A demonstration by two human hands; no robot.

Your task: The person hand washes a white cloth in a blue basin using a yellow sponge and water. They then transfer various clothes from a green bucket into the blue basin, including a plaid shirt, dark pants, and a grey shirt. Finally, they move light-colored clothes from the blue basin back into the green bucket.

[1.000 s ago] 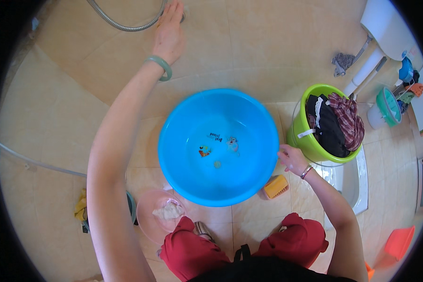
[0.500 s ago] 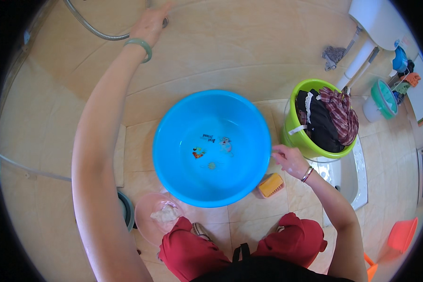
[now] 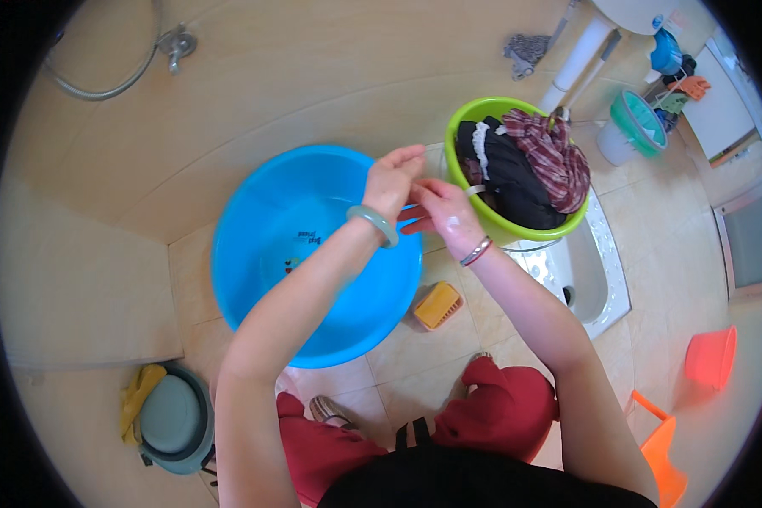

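A large round blue basin (image 3: pixel 254 203) with small printed pictures inside stands on the tiled floor. Over its right side, my left hand (image 3: pixel 392 184), with a pale green bangle at the wrist, reaches rightward, fingers stretched out. Close against it is my right hand (image 3: pixel 449 218), fingers extended and apart, a whitish wet patch on its back; I cannot tell whether the two hands touch. Neither hand shows anything held. Just beyond the right hand, a lime green bucket (image 3: pixel 459 135) holds dark clothes (image 3: pixel 512 182) and a plaid maroon garment (image 3: pixel 546 152).
A yellow block in a small dish (image 3: pixel 438 306) lies beside the basin. Right of the bucket is a white squat toilet (image 3: pixel 601 296). A shower valve (image 3: pixel 178 44) is on the wall. Grey-green tubs (image 3: pixel 171 419) sit lower left; a coral bucket (image 3: pixel 710 357) stands right.
My left hand has come down from the shower valve to beside my right hand. The right hand has left the basin's rim and lifted. The view has shifted right.
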